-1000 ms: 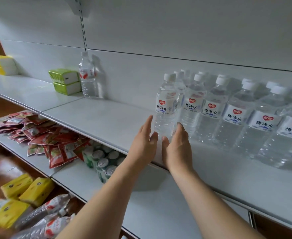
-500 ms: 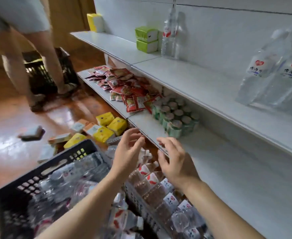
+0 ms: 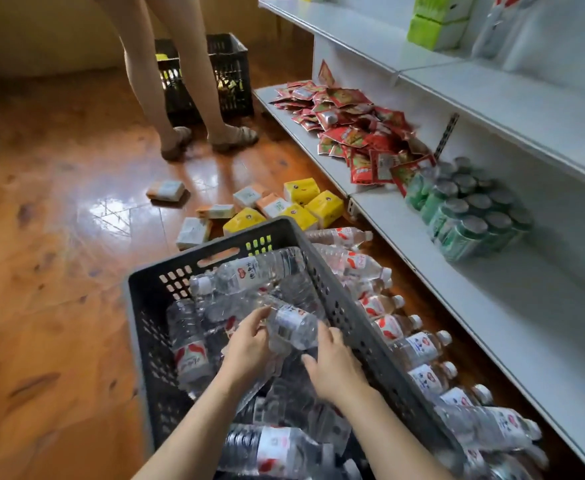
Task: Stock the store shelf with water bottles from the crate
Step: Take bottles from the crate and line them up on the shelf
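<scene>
A dark grey plastic crate (image 3: 215, 244) stands on the wooden floor, full of clear water bottles lying in a heap. My left hand (image 3: 249, 344) and my right hand (image 3: 332, 363) are both down inside it. Between them lies one water bottle (image 3: 293, 325) with a white label. The left hand's fingers curl round its left end, and the right hand's fingers curl against its lower right side. The white store shelf (image 3: 526, 109) runs along the right, with only the base of one bottle showing at the top right corner.
A row of labelled bottles (image 3: 419, 344) lies on the floor between crate and bottom shelf (image 3: 492, 306). Green cans (image 3: 471, 213) and red packets (image 3: 353, 133) sit on that shelf. Yellow tissue packs (image 3: 305, 206) litter the floor. A person's legs (image 3: 180, 81) stand before a black crate (image 3: 228, 74).
My view has swung from the row of bottles on the shelf down to the crate. Both hands left the shelf, dropped into the crate and took hold of a bottle.
</scene>
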A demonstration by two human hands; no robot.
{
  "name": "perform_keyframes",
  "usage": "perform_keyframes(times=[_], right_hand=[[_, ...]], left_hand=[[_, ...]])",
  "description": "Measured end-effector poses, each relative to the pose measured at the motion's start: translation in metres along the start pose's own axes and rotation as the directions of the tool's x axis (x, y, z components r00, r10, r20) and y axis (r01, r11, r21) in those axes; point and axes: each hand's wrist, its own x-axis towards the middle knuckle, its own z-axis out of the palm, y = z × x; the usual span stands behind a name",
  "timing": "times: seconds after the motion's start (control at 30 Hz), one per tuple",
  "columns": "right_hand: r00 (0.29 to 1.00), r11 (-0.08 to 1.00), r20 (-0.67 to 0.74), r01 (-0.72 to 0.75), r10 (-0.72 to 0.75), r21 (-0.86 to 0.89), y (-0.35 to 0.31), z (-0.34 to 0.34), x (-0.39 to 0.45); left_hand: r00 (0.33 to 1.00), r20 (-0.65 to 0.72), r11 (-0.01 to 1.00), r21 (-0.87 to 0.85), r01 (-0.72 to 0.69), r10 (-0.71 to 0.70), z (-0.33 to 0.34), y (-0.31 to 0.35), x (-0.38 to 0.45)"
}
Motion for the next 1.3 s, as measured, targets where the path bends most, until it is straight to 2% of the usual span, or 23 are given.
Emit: perform_keyframes(times=[0.1,0.17,0.23,0.3,0.4,0.53,0.63,0.73,0.9,1.03,1.13,1.3], right_hand=[[0.996,0.996,-0.036,-0.086,0.087,0.030,0.000,0.000,0.009],[0.998,0.998,-0.031,-0.056,0.057,0.029,-0.002,-0.007,0.009],[0.997,0.997,-0.080,0.025,-0.019,0.069,-0.002,-0.020,0.002],[0.979,0.983,-0.165,0.138,-0.118,0.117,-0.005,-0.039,-0.009],[0.922,0.942,-0.257,0.321,-0.289,0.092,-0.009,-0.074,-0.025],[0.891,0.921,-0.326,0.371,-0.315,0.123,0.002,-0.122,-0.047],[0.869,0.869,-0.385,0.424,-0.311,0.254,0.008,-0.156,-0.068],[0.841,0.796,-0.442,0.486,-0.312,0.362,0.011,-0.186,-0.087],[0.833,0.655,-0.529,0.491,-0.161,0.575,0.023,-0.224,-0.106],[0.742,0.714,-0.669,0.487,-0.036,0.502,0.047,-0.239,-0.119],[0.738,0.732,-0.675,0.445,0.027,0.516,0.071,-0.240,-0.133],[0.714,0.774,-0.695,0.392,0.086,0.498,0.105,-0.239,-0.155]], left_hand=[[0.999,-0.037,1.000,0.004,-0.004,0.004,-0.002,-0.001,0.002],[1.000,-0.027,0.995,0.100,-0.014,0.017,-0.006,-0.004,0.005],[0.999,0.014,0.962,0.269,-0.047,0.045,-0.006,-0.005,0.005],[0.989,0.031,0.889,0.436,-0.143,0.144,-0.004,0.001,0.001],[0.941,0.108,0.792,0.513,-0.330,0.321,-0.001,0.019,-0.001],[0.887,0.265,0.806,0.378,-0.455,0.377,-0.003,0.048,-0.003],[0.844,0.342,0.837,0.223,-0.500,0.414,-0.004,0.080,-0.011],[0.791,0.422,0.827,0.149,-0.542,0.442,0.002,0.120,-0.017],[0.724,0.394,0.797,-0.039,-0.603,0.567,0.035,0.170,-0.037],[0.706,0.394,0.793,-0.114,-0.598,0.589,0.070,0.204,-0.052],[0.686,0.421,0.788,-0.125,-0.603,0.593,0.094,0.227,-0.061],[0.643,0.456,0.785,-0.285,-0.550,0.615,0.132,0.264,-0.079]])
